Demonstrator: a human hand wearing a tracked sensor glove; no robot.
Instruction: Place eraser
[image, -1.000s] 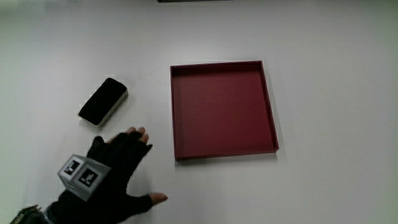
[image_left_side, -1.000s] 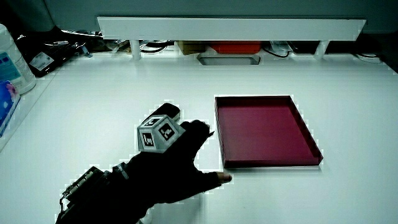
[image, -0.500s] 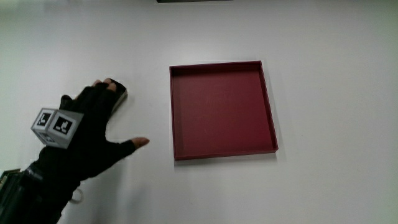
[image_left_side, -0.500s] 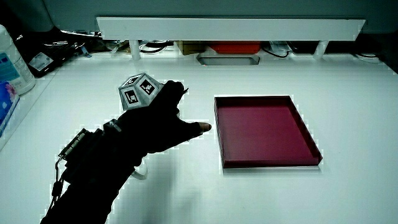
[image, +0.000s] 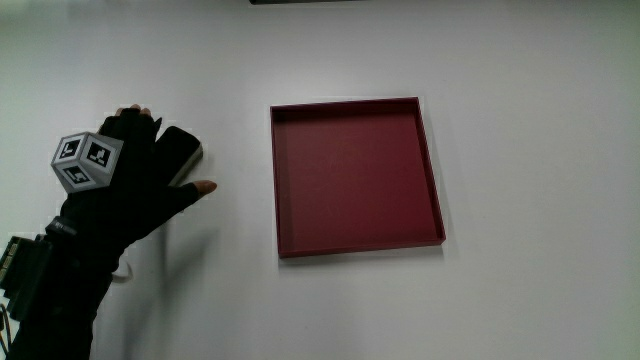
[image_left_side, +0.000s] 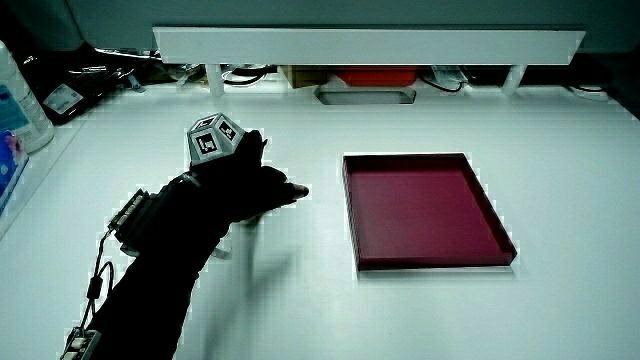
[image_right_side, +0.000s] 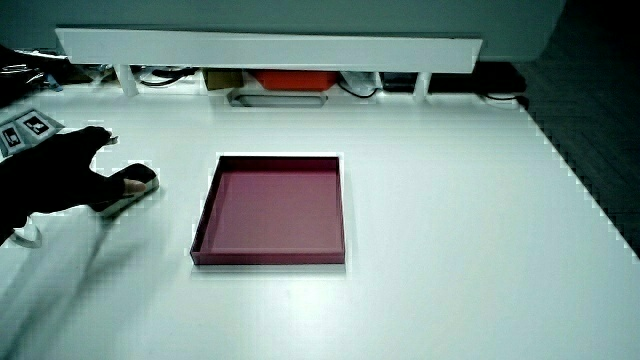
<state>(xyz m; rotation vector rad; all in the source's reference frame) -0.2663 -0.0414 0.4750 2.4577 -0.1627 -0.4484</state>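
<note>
Looking down on the scene, I see a white table (image: 540, 200) carrying everything, with a low white partition (image_left_side: 370, 45) along its edge farthest from the person. A shallow square red tray (image: 435, 170) sits flat near the middle of the table, its sides parallel to the table's edges. The hand (image: 125, 190) lies over the eraser (image: 180, 155), which rests on the table beside the tray, well apart from it. The eraser is a dark block with a pale rim; only one end shows past the glove, so I judge its long axis runs slantwise, the visible end pointing away from the person and angled toward the tray. The fingers (image: 135, 125) reach over it and the thumb (image: 195, 188) sticks out toward the tray, but I cannot tell whether they have closed on it. A patterned cube (image: 85, 160) sits on the back of the glove.
</note>
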